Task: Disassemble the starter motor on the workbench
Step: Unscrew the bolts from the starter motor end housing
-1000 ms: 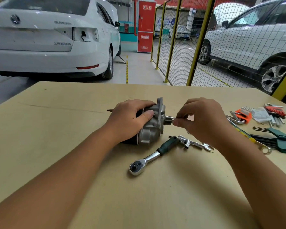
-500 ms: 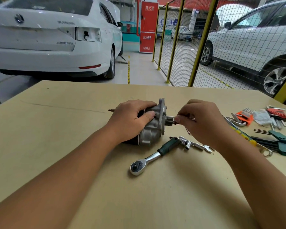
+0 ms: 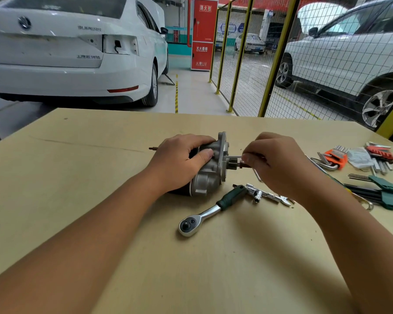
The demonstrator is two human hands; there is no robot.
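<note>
The starter motor (image 3: 210,175) lies on its side in the middle of the workbench (image 3: 77,177), its silver flanged nose housing pointing right. My left hand (image 3: 179,163) grips its body from above, hiding most of the dark casing. My right hand (image 3: 275,162) pinches a thin L-shaped hex key (image 3: 233,157) whose straight end points into the flange face, just above the pinion gear (image 3: 235,165). The key's bent part curves down behind my right fingers.
A ratchet wrench (image 3: 204,215) with a green grip lies in front of the motor, a socket extension (image 3: 264,194) beside it. Hex key sets in orange (image 3: 335,157), red (image 3: 380,152) and green (image 3: 386,191) holders lie at the right edge. A yellow mesh fence and parked cars stand behind.
My right hand has stayed at the hex key and shifted slightly, fingers turning it at the flange. My left hand keeps the same grip on the motor.
</note>
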